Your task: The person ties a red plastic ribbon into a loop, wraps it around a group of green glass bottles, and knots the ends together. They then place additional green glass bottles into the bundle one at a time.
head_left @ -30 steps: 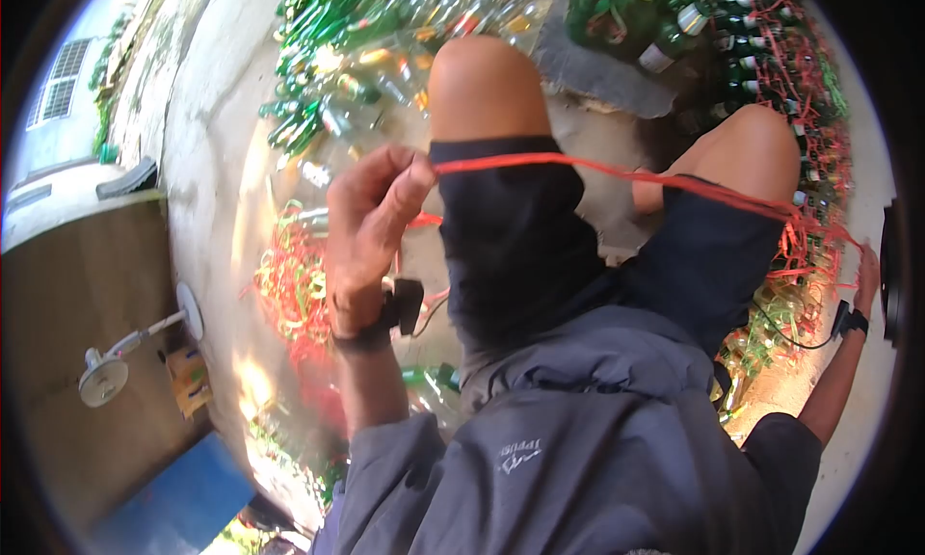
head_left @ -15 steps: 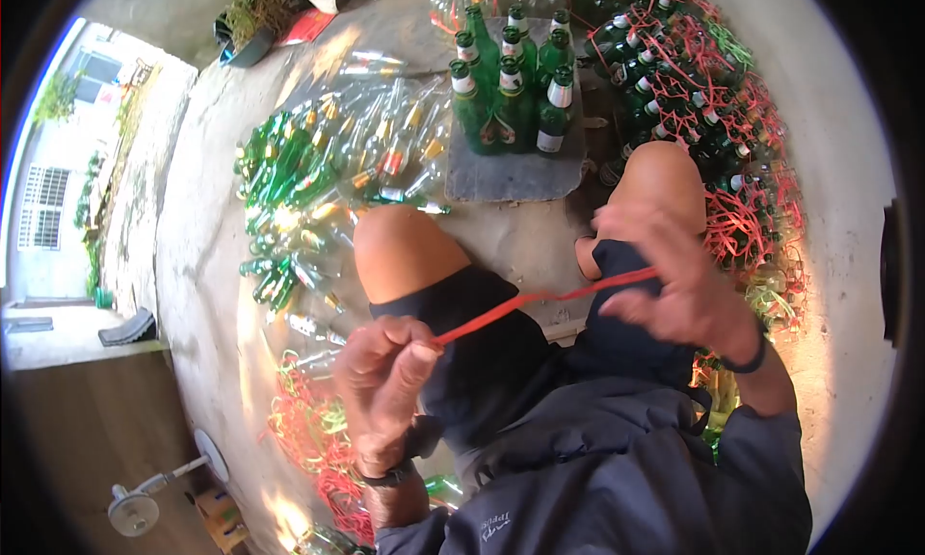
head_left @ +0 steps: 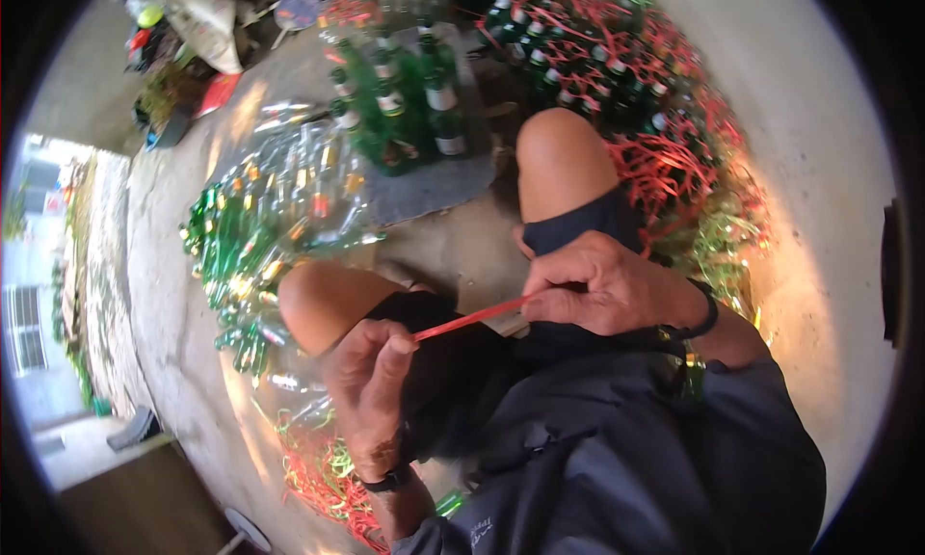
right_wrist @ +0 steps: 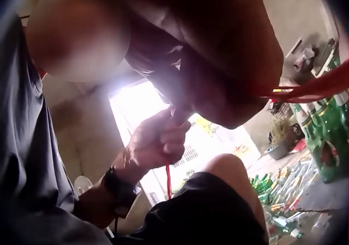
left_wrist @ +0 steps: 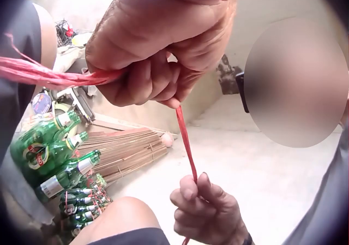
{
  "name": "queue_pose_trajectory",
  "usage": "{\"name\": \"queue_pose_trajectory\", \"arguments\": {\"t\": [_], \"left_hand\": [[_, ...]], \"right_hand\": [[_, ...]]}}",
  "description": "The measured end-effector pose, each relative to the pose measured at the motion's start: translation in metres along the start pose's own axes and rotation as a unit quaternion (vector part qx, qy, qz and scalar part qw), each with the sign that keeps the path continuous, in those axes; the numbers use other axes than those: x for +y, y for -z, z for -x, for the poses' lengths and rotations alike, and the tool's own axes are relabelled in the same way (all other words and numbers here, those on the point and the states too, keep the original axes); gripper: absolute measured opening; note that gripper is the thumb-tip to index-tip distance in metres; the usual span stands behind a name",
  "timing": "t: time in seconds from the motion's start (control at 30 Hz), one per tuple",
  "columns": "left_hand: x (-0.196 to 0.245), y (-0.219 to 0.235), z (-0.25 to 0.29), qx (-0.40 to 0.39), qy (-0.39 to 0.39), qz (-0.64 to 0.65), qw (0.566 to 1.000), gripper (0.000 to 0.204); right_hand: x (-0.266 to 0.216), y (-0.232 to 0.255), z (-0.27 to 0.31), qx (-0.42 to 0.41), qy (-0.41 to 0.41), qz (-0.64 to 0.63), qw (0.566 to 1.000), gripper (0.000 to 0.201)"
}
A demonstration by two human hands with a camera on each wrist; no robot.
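Observation:
A red plastic string (head_left: 472,320) runs taut between the two hands above the lap in the head view. My left hand (head_left: 371,382) pinches one end of this stretch between thumb and curled fingers. The right hand (head_left: 602,287) grips the other end, its thumb pointing toward the left hand. In the left wrist view, a thicker bundle of red strands (left_wrist: 52,77) trails from the curled left hand (left_wrist: 169,29), and the thin string leads down to the right fist. Red string also hangs below the left hand (right_wrist: 158,144) in the right wrist view.
Green bottles (head_left: 446,121) stand grouped on a dark board (head_left: 429,197) ahead of the knees. Many loose bottles (head_left: 279,203) lie on the floor to the left. Red string (head_left: 665,174) tangles over bottles at the right; another red-green heap (head_left: 332,483) lies at lower left.
The right hand has come in from the far right to the lap and now grips the string close to the left hand. The stretch between the hands is shorter. The head view has shifted.

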State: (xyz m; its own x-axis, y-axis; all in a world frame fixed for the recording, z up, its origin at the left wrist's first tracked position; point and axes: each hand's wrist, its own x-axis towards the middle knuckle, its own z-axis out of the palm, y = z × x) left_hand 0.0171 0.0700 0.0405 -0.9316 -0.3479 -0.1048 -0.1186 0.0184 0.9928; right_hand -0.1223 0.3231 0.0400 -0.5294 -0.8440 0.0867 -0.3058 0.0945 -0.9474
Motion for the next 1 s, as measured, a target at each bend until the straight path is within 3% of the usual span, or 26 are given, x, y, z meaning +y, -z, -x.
{"name": "queue_pose_trajectory", "arguments": {"t": [0.03,0.1,0.13,0.43,0.5,0.57,0.63,0.67,0.83,0.9,1.0], "left_hand": [[-0.003,-0.001,-0.001,-0.014,-0.003,0.008,1.0,0.028],[-0.009,-0.001,-0.001,-0.033,-0.004,-0.003,0.999,0.028],[-0.01,-0.002,-0.002,-0.045,-0.002,-0.004,0.999,0.028],[0.003,-0.015,-0.011,-0.065,-0.011,-0.036,0.997,0.02],[0.021,-0.021,-0.013,-0.04,0.062,-0.04,0.996,0.034],[0.026,-0.029,-0.019,-0.024,0.064,-0.011,0.998,0.032],[0.03,-0.03,-0.027,-0.073,0.042,0.067,0.994,0.028],[0.027,-0.032,-0.033,-0.089,0.019,0.108,0.99,0.018],[0.031,-0.03,-0.06,-0.061,0.026,0.157,0.985,0.022],[0.034,-0.024,-0.075,-0.055,0.053,0.226,0.971,0.024],[0.033,-0.02,-0.096,-0.062,0.063,0.316,0.945,0.022]], "right_hand": [[0.004,-0.001,0.002,0.015,-0.013,0.002,1.0,0.016],[0.01,-0.005,0.002,0.092,0.08,0.027,0.992,0.016],[0.012,-0.004,0.002,0.11,0.09,0.051,0.989,0.016],[0.017,0.027,0.018,0.213,0.083,0.124,0.966,0.01],[0.014,0.042,0.025,0.221,0.041,0.091,0.97,0.01],[0.009,0.059,0.031,0.225,-0.002,0.065,0.972,0.01],[0.004,0.075,0.032,0.243,-0.02,0.107,0.964,0.012],[0.007,0.081,0.031,0.252,-0.002,0.103,0.962,0.013],[0.01,0.107,0.012,0.261,0.016,0.122,0.958,0.023],[0.002,0.116,0.002,0.263,-0.055,0.125,0.955,0.027],[0.009,0.122,-0.019,0.255,0.004,0.118,0.96,0.025]]}}
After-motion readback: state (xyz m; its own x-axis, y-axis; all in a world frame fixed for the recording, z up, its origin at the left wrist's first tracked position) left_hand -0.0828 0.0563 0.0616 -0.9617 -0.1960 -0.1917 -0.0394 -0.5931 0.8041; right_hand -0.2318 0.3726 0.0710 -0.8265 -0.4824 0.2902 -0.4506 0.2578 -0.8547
